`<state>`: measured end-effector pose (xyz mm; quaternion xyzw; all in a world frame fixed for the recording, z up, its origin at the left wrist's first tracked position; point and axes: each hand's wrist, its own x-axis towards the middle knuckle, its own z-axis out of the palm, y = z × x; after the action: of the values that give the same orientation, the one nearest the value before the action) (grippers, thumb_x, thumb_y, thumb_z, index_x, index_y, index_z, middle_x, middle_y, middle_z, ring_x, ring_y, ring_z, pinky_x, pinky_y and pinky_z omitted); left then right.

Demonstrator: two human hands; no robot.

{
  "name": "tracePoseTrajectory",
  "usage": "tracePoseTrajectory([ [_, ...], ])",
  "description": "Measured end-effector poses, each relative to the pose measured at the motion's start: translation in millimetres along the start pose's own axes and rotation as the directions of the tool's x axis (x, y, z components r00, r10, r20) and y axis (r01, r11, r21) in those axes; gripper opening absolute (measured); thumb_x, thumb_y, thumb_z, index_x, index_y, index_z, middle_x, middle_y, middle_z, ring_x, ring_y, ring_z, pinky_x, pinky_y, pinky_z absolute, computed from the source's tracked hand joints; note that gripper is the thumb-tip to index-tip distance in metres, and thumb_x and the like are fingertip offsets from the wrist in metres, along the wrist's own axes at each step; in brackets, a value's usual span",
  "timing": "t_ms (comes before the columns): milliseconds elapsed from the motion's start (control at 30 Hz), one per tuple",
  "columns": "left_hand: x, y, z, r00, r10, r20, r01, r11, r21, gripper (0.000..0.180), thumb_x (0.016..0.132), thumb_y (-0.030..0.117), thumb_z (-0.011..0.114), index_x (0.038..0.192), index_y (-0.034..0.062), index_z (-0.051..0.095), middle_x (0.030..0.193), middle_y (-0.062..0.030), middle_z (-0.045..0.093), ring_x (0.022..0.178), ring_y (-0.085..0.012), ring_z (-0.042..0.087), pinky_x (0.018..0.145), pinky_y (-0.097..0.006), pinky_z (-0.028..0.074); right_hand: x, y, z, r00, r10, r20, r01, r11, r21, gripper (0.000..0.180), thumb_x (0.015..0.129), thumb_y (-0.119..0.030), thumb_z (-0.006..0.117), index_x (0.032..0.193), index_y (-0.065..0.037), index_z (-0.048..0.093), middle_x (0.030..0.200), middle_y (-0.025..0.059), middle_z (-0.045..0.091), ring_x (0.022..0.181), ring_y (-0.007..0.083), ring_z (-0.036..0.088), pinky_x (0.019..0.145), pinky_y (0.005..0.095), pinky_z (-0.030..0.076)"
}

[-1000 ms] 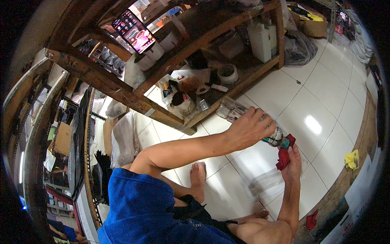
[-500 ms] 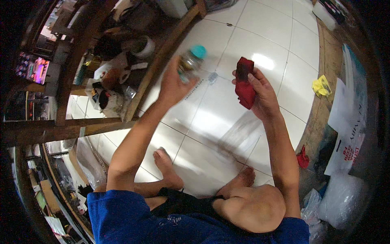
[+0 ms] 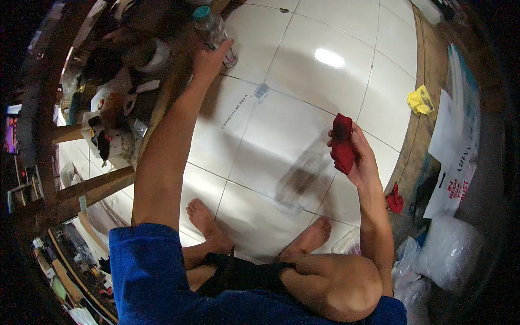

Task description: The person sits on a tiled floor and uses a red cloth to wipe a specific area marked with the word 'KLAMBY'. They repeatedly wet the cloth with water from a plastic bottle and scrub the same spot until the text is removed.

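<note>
My left hand (image 3: 210, 58) reaches far forward and grips a clear plastic bottle with a teal cap (image 3: 212, 31), held upright at the edge of a low wooden shelf (image 3: 162, 103). My right hand (image 3: 358, 156) is raised over the white tiled floor (image 3: 303, 81), closed around a bunched red cloth (image 3: 342, 143). A clear plastic bag (image 3: 303, 176) lies flat on the tiles just left of that hand. I sit on the floor with bare feet (image 3: 208, 225) in front of me.
The wooden shelf holds jars, cups and clutter (image 3: 116, 135). A yellow cloth (image 3: 420, 101) and another red cloth (image 3: 395, 200) lie by a wooden strip on the right. White printed bags (image 3: 452, 162) and clear plastic bags (image 3: 447, 254) pile at the right.
My left hand has carried the bottle away from the cloth, forward and left to the shelf edge. My right hand with the red cloth has stayed over the tiles.
</note>
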<state>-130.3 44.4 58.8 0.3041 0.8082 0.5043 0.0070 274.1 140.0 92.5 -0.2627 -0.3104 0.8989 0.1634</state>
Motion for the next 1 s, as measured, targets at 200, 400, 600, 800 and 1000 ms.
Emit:
tracePoseTrajectory([
  [200, 9, -31, 11, 0.983, -0.163, 0.08, 0.161, 0.986, 0.027, 0.075, 0.074, 0.045, 0.078, 0.123, -0.0053, 0.054, 0.116, -0.0199, 0.064, 0.112, -0.03, 0.059, 0.097, -0.038, 0.043, -5, 10, -9, 0.995, 0.012, -0.099, -0.019, 0.997, -0.072, 0.045, 0.094, -0.015, 0.058, 0.135, -0.004, 0.044, 0.116, 0.0139, 0.061, 0.099, 0.0226, 0.063, 0.086, 0.0349, 0.053],
  [400, -17, -44, -9, 0.965, -0.197, 0.171, 0.189, 0.98, 0.065, 0.081, 0.073, 0.041, 0.08, 0.13, -0.0061, 0.046, 0.126, -0.0239, 0.056, 0.117, -0.032, 0.055, 0.1, -0.037, 0.042, 0, 21, -9, 0.989, 0.063, -0.137, -0.109, 0.927, -0.358, 0.034, 0.092, -0.01, 0.061, 0.125, -0.003, 0.054, 0.111, 0.0075, 0.063, 0.098, 0.0157, 0.061, 0.088, 0.0315, 0.05],
  [600, -164, -39, -54, 0.974, -0.065, 0.215, 0.041, 0.993, 0.115, 0.05, 0.085, 0.021, 0.069, 0.125, -0.0028, 0.05, 0.13, -0.0199, 0.053, 0.121, -0.0327, 0.05, 0.104, -0.041, 0.039, -15, 47, 2, 0.946, 0.323, -0.024, -0.206, 0.543, -0.814, 0.024, 0.09, -0.017, 0.062, 0.111, -0.004, 0.063, 0.095, 0.0097, 0.067, 0.09, 0.0183, 0.062, 0.081, 0.0328, 0.049],
  [800, -302, 4, -81, 0.646, 0.053, 0.761, -0.444, 0.837, 0.319, 0.046, 0.092, 0.017, 0.058, 0.135, 0.0056, 0.047, 0.146, -0.016, 0.038, 0.137, -0.033, 0.034, 0.113, -0.047, 0.028, -6, 98, 20, 0.826, 0.28, 0.489, 0.495, 0.056, -0.867, 0.021, 0.087, -0.01, 0.06, 0.106, -0.003, 0.064, 0.102, 0.0126, 0.06, 0.094, 0.0331, 0.058, 0.082, 0.0396, 0.049],
  [1000, -315, 8, -80, 0.676, 0.014, 0.737, -0.431, 0.818, 0.38, 0.057, 0.093, 0.021, 0.057, 0.143, 0.0056, 0.037, 0.151, -0.0177, 0.031, 0.141, -0.0354, 0.027, 0.115, -0.05, 0.022, 7, 127, 46, 0.621, 0.373, 0.689, 0.784, -0.286, -0.552, 0.016, 0.08, -0.012, 0.061, 0.095, -0.008, 0.065, 0.099, 0.0034, 0.059, 0.098, 0.0205, 0.054, 0.083, 0.0355, 0.048],
])
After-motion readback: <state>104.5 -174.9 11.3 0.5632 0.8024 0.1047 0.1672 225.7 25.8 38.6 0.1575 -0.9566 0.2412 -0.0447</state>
